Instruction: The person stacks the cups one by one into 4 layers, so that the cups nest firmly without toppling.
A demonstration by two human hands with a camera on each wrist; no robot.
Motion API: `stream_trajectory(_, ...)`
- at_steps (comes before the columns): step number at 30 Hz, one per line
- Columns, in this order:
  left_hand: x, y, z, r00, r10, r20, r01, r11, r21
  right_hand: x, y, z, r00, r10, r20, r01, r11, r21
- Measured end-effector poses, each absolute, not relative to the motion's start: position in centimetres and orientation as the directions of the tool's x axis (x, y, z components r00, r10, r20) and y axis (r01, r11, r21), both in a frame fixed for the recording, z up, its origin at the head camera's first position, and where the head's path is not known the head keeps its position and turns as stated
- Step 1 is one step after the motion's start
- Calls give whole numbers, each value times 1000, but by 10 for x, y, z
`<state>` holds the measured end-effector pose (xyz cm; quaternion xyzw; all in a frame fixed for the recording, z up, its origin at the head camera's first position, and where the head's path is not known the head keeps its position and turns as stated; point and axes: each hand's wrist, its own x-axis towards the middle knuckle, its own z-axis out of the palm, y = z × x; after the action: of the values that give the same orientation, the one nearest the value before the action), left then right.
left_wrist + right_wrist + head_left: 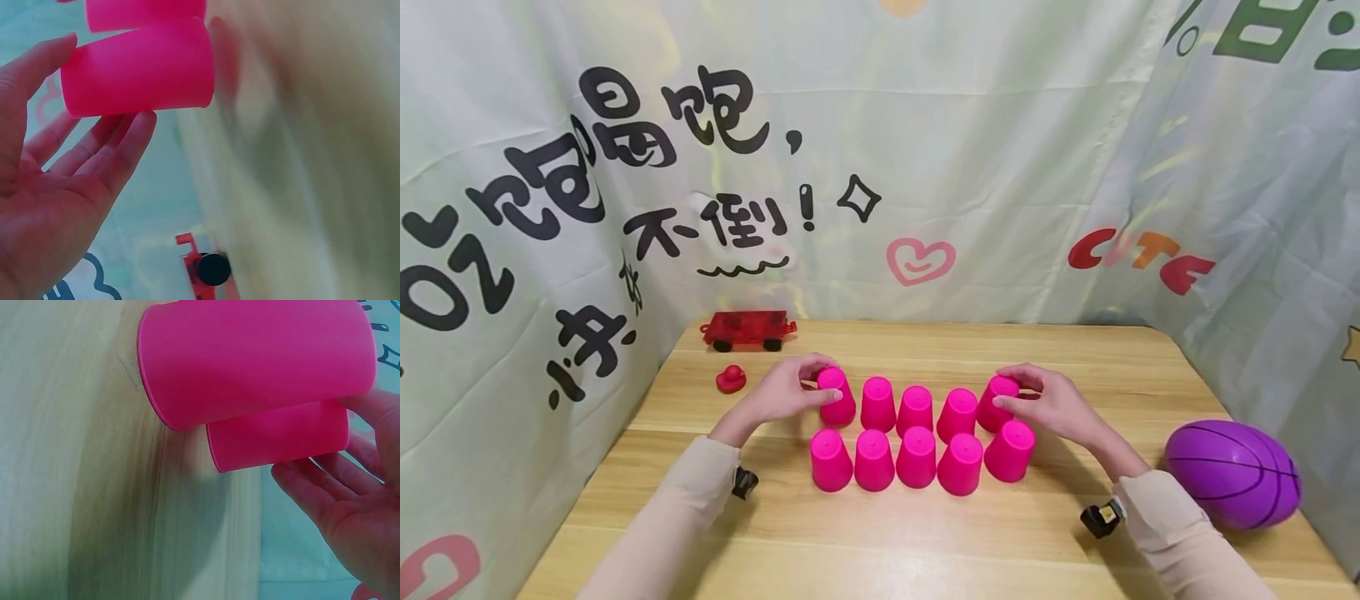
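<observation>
Several upside-down pink plastic cups stand in two rows on a wooden table, front row nearer the person. My left hand [790, 388] is at the leftmost back-row cup [841, 408], thumb on its near side and fingers behind it. In the left wrist view, that cup [137, 72] lies between thumb and fingertips [147, 119]. At the other end, my right hand [1051, 403] holds the rightmost back-row cup [996, 410] the same way. The right wrist view shows this cup [281, 437] partly hidden by a front-row cup [256, 356].
A purple ball [1232, 475] with black lines lies at the right edge, beside the right forearm. Back left are a red toy wagon [748, 329] and a small red toy duck [731, 379]. A printed cloth [1000, 167] hangs behind the table.
</observation>
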<state>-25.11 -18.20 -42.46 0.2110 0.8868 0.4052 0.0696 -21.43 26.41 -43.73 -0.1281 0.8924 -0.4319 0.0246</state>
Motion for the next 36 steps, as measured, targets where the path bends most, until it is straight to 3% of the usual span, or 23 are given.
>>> stream_trajectory(16,-303,-146,-371,-898,434,67,358,635,684,-215,263,-437,-961,-268,69,-220,589,-778)
stream_trajectory(29,-338,-115,-365,-905,423,53,329,612,719,-214,262,-435,-957,-282,64,-224,585,-780)
stream_trajectory(36,-349,-105,-378,-910,415,0,292,641,710,-213,262,-427,-949,-301,91,-275,656,-703)
